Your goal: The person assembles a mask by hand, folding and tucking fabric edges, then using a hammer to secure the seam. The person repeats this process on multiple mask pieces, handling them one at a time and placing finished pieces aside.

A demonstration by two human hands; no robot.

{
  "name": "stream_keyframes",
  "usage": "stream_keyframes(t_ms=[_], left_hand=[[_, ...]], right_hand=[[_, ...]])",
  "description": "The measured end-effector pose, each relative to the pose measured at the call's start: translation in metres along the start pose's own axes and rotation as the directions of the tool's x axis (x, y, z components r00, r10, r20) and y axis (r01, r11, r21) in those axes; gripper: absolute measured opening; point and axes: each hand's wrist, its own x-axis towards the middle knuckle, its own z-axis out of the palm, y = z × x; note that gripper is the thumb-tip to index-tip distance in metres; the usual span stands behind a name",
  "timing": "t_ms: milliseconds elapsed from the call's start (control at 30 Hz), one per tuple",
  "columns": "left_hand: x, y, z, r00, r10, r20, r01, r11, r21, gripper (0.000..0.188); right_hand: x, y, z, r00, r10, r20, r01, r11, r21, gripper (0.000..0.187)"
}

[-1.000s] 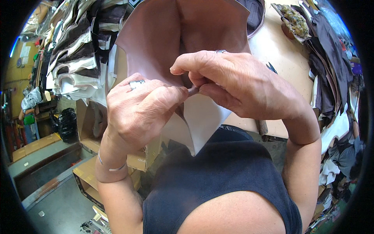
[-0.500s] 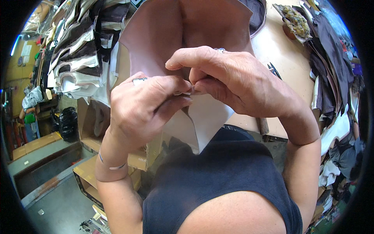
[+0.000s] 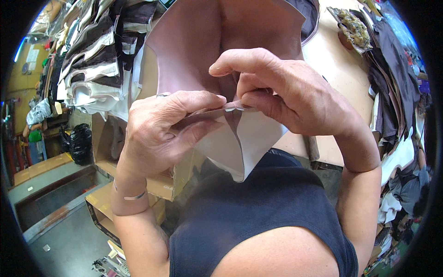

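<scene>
A large mauve-brown leather piece (image 3: 184, 51) with a pale underside hangs over the table edge toward my body. Its near edge is folded at the middle, where a small light strip shows between my hands. My left hand (image 3: 159, 127) has its fingers over the top of that edge and its thumb below, with the leather between them. Beside the fold, my right hand (image 3: 290, 94) pinches the edge with thumb and fingers. The right index finger is raised and curved above the leather. Some right fingertips are hidden behind the thumb.
Stacked dark and white cut pieces (image 3: 99, 64) rise at the left. Dark material (image 3: 392, 69) lies along the table's right side, near a plastic-wrapped bundle (image 3: 350, 30). Cardboard boxes (image 3: 104, 203) and a black plastic bag (image 3: 80, 143) stand low on the left.
My left thumb has spread away from the fingers and the hand has slid slightly left along the edge. The right hand and the leather have shifted slightly right.
</scene>
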Motion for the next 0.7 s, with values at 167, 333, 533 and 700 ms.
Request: stream_keyframes(t_ms=[167, 333, 533, 700], left_hand=[[-0.001, -0.005, -0.005, 0.984, 0.165, 0.068, -0.171, 0.981, 0.094, 0.023], [-0.002, -0.004, -0.005, 0.975, 0.199, 0.095, -0.211, 0.969, 0.126, 0.022], [0.002, -0.002, -0.004, 0.953, 0.287, 0.097, -0.301, 0.931, 0.206, 0.022], [-0.002, -0.005, -0.001, 0.991, 0.128, 0.034, -0.130, 0.990, 0.058, 0.022]], right_hand=[[0.000, 0.006, -0.001, 0.997, 0.022, 0.073, -0.027, 0.998, 0.060, 0.041], [0.000, 0.005, -0.004, 0.990, 0.058, 0.129, -0.073, 0.990, 0.119, 0.034], [0.010, 0.003, 0.003, 0.985, 0.040, 0.170, -0.085, 0.960, 0.265, 0.029], [0.007, 0.003, 0.005, 0.992, 0.052, 0.114, -0.076, 0.973, 0.220, 0.036]])
